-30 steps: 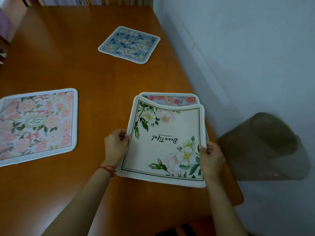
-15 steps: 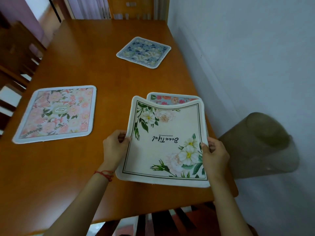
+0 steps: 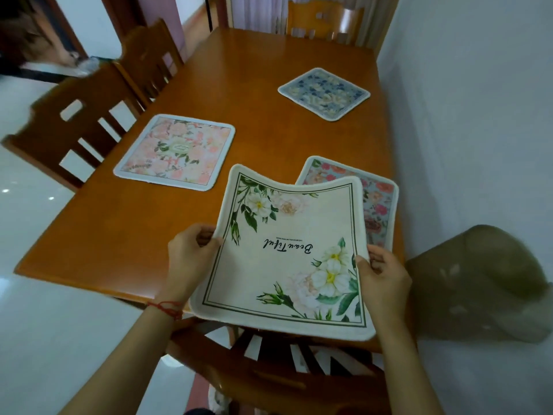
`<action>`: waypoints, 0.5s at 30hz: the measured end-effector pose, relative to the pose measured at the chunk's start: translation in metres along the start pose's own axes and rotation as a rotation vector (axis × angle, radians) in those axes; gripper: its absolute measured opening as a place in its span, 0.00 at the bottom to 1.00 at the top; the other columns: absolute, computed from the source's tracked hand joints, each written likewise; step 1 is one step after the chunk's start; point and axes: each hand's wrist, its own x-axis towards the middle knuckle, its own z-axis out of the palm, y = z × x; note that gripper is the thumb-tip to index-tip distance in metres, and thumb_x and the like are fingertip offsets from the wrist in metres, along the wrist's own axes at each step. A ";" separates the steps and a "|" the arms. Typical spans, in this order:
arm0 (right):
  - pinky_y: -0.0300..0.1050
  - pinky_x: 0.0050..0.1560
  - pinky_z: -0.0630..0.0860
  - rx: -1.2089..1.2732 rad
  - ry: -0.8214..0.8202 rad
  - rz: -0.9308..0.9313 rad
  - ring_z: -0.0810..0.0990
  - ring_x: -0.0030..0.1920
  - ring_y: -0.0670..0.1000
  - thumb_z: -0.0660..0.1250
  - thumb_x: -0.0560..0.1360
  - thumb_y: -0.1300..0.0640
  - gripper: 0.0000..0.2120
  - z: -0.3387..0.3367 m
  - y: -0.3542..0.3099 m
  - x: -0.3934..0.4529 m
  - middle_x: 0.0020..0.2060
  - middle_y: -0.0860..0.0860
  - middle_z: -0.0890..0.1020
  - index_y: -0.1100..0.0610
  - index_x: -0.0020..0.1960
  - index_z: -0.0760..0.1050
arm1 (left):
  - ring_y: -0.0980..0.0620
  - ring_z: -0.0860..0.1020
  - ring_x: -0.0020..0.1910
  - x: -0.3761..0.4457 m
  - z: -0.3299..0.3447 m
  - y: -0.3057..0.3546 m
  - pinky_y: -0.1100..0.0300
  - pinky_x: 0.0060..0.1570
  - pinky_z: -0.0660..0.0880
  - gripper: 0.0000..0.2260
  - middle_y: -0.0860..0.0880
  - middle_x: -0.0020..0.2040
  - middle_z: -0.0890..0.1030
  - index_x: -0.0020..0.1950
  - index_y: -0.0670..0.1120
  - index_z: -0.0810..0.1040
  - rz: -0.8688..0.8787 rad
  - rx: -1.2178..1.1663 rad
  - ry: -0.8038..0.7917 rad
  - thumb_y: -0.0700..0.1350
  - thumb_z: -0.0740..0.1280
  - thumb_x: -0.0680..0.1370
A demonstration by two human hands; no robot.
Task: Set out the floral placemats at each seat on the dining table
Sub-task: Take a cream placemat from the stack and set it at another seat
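Since earlier frame, view pulled back — chairs now visible, mat (image 3: 287,253) lifted nearer you, off table (image 3: 119,229). Left hand (image 3: 188,259), right hand (image 3: 383,283) pinch opposite side edges, mat sagging between. Keep mat taut, lower flat at free seat. Cream mat — green border, white flowers.

Four placemats are in view. One cream placemat (image 3: 287,259) with white flowers is held up off the table, and three lie flat on the table (image 3: 119,235): a pink placemat (image 3: 176,151), a blue placemat (image 3: 324,92), and a red-flowered placemat (image 3: 377,202) partly hidden behind the cream one. There is one table. Four chairs show: two on the left side (image 3: 74,124) (image 3: 149,61), one at the far end (image 3: 323,20), one at the near end (image 3: 269,372). Two hands hold the cream mat: the left hand (image 3: 191,259) and the right hand (image 3: 383,280).
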 end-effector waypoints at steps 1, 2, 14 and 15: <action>0.33 0.36 0.71 0.000 -0.021 -0.008 0.76 0.38 0.41 0.69 0.71 0.64 0.11 0.002 -0.003 -0.002 0.39 0.48 0.78 0.61 0.53 0.78 | 0.55 0.78 0.37 -0.004 -0.008 -0.002 0.60 0.39 0.77 0.08 0.49 0.42 0.79 0.51 0.41 0.79 -0.019 -0.003 0.019 0.38 0.69 0.73; 0.35 0.36 0.73 0.001 -0.041 -0.017 0.78 0.38 0.43 0.69 0.71 0.63 0.10 0.004 -0.006 -0.005 0.38 0.48 0.78 0.60 0.53 0.78 | 0.56 0.78 0.37 -0.007 -0.016 -0.004 0.61 0.39 0.77 0.08 0.49 0.41 0.79 0.51 0.41 0.79 -0.036 -0.007 0.041 0.38 0.69 0.72; 0.30 0.37 0.76 0.170 -0.272 -0.037 0.79 0.38 0.40 0.68 0.72 0.65 0.10 0.042 -0.056 -0.047 0.39 0.44 0.79 0.60 0.53 0.77 | 0.48 0.80 0.41 -0.058 -0.103 -0.046 0.58 0.41 0.78 0.06 0.47 0.43 0.82 0.48 0.44 0.80 -0.152 -0.132 0.262 0.38 0.69 0.72; 0.27 0.35 0.74 0.188 -0.288 -0.038 0.78 0.37 0.39 0.68 0.72 0.66 0.09 0.047 -0.061 -0.053 0.39 0.44 0.78 0.59 0.51 0.76 | 0.48 0.80 0.41 -0.063 -0.111 -0.051 0.59 0.42 0.77 0.06 0.46 0.43 0.82 0.49 0.43 0.80 -0.168 -0.132 0.275 0.39 0.69 0.72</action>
